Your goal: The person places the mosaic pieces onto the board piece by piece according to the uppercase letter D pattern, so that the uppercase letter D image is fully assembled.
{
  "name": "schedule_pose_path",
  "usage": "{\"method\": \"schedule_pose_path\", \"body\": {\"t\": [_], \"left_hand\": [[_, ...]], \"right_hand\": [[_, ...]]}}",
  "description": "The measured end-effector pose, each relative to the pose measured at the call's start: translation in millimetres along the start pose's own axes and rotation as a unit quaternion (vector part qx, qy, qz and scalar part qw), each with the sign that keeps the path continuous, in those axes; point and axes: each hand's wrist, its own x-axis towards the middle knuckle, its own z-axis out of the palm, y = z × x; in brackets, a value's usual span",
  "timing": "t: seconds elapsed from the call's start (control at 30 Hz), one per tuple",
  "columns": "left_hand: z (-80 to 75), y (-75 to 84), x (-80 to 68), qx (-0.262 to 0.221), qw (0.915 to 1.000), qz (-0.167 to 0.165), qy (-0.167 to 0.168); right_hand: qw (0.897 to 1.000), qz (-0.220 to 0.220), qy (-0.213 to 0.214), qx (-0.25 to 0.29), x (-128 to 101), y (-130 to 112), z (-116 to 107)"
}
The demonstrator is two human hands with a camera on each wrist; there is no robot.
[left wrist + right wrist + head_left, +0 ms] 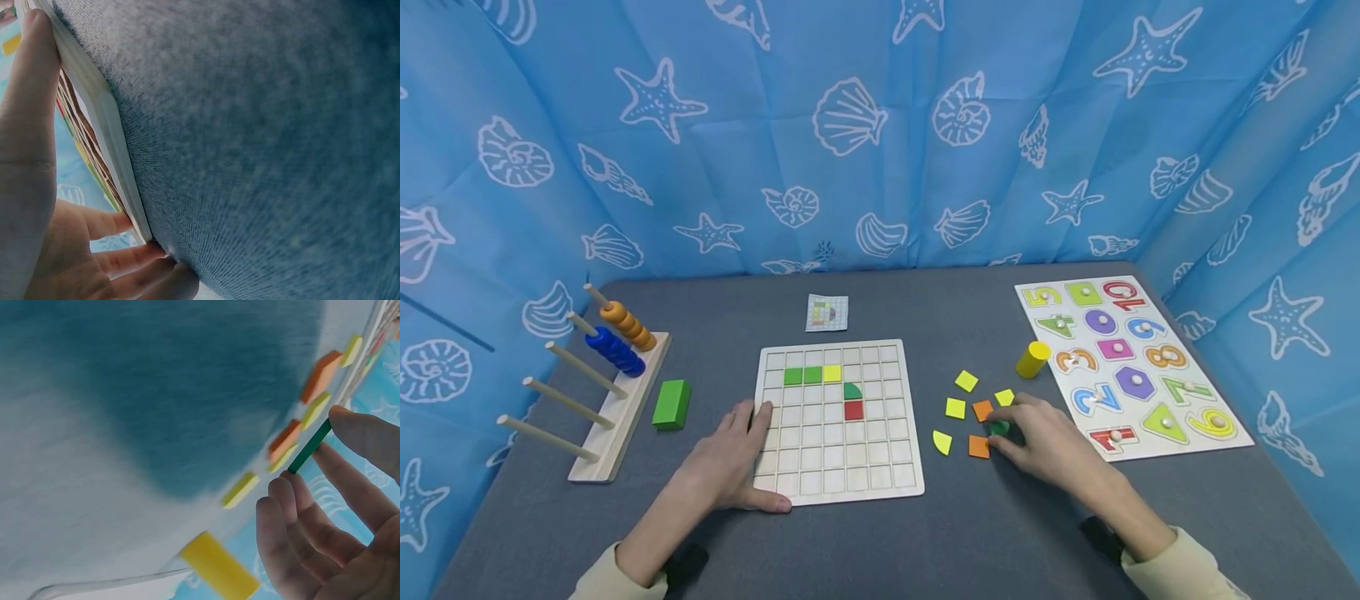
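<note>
A wooden grid board (837, 467) lies in the middle of the grey table. Two green squares, a yellow square, a green quarter-circle and a red square sit in its upper cells. My left hand (737, 450) rests flat on the board's near left corner, thumb along the front edge; the left wrist view shows this hand (37, 187) against the board's rim (103, 125). My right hand (1011, 437) pinches a small green tile (999, 427) among loose yellow and orange tiles (978, 447) right of the board. In the right wrist view the green tile (309, 447) stands edge-on between thumb and fingertip.
A peg rack (613, 408) with orange and blue beads stands at the left, a green block (672, 404) beside it. A pattern card (827, 312) lies behind the board. A yellow cylinder (1032, 359) and a number puzzle board (1217, 392) are at the right. Blue cloth walls surround the table.
</note>
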Motion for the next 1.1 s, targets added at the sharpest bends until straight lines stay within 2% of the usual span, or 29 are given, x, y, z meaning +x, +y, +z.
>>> {"method": "schedule_pose_path", "body": {"t": [0.63,1.1], "left_hand": [[1.1,-0.8,0.2,-0.001,1.0,0.0,0.003],[-0.6,-0.8,-0.7,0.0,1.0,0.003,0.007]], "right_hand": [[0.997,-0.072,0.022,0.012,29,-54,5],[0.993,-0.111,0.023,0.013,55,-90,22]]}}
